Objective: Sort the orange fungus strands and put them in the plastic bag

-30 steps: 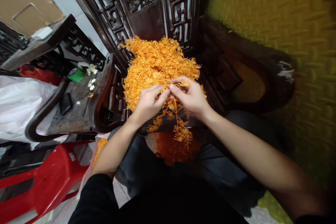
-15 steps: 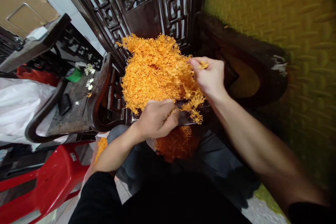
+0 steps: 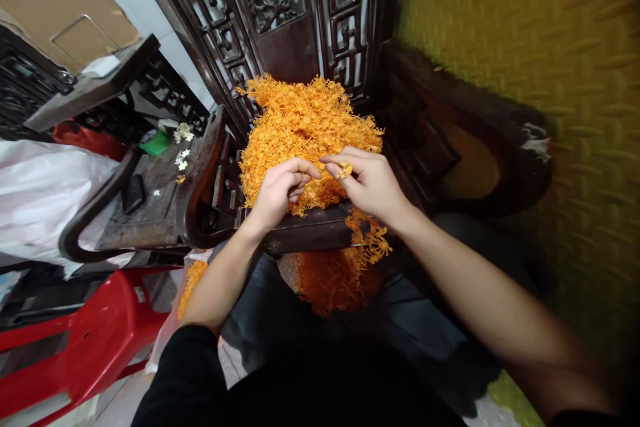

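Note:
A heap of orange, branching plastic-looking flower pieces (image 3: 300, 120) sits on the seat of a dark carved wooden chair (image 3: 310, 230). In front of the heap, my right hand (image 3: 373, 183) pinches a small yellow-orange flower piece (image 3: 345, 169) between thumb and fingers. Below that hand, a tangle of orange flower strands (image 3: 370, 240) hangs over the seat's front edge. My left hand (image 3: 280, 190) is close by on the left, its index finger reaching toward the pinched piece and the other fingers loosely bent. Nothing shows in it.
More orange pieces lie in a dark-looking container (image 3: 327, 280) between the knees. On the left are a red plastic chair (image 3: 105, 333), a wooden side seat with a green tape roll (image 3: 155, 141), a black phone-like object (image 3: 133, 193) and white flowers (image 3: 183, 159). A yellow textured sheet (image 3: 500, 27) covers the right.
My hands have come together before the heap. The left opened from a fist and rose leftward; the right moved down and left. The strands now hang lower over the seat edge.

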`<state>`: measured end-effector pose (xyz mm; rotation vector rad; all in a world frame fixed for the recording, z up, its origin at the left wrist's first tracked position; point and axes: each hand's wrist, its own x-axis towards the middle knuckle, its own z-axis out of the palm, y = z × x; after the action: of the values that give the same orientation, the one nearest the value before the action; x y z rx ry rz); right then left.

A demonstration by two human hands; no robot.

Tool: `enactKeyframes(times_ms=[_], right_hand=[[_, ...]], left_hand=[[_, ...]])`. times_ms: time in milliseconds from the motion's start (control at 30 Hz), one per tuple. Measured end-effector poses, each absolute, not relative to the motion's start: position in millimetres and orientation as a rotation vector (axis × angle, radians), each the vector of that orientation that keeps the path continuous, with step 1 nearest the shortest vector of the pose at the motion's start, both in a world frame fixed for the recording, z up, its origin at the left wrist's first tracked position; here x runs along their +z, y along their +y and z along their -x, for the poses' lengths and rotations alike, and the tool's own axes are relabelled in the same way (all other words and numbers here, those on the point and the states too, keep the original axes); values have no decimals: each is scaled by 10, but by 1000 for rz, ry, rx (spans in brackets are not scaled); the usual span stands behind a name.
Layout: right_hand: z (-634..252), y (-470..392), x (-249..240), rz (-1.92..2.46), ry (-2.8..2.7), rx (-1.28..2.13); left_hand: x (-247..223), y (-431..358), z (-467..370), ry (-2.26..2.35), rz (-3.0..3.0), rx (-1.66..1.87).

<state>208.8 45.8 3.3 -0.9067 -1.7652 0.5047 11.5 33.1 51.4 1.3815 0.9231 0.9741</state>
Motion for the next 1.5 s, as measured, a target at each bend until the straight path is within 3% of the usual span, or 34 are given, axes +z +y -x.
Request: enactKeyframes(times_ms=[367,567,833,1033,1233,1367,1500], right_hand=[[-2058,323,112,813,-1873,315],[-2098,248,149,1025,-2092,-14],[-2114,215,200,1161,-2194,-105],[-2085,384,98,1118,-2008,77],[-2445,716,99,1270,-1353,372],[-2344,494,188,1024,-1542,766],[-2184,306,226,904,-1655,901]], left_hand=[[475,262,-126,1082,-1697,884],[459,229,-166,1225,-2033,770],[378,238,-206,1195,-2200,740],[455,201,-256,1210,-2248,810],[597,51,-197,1061,-2172,863],[585,154,-186,1261,-2028,986],[582,210,-188,1208,-2062,1087]])
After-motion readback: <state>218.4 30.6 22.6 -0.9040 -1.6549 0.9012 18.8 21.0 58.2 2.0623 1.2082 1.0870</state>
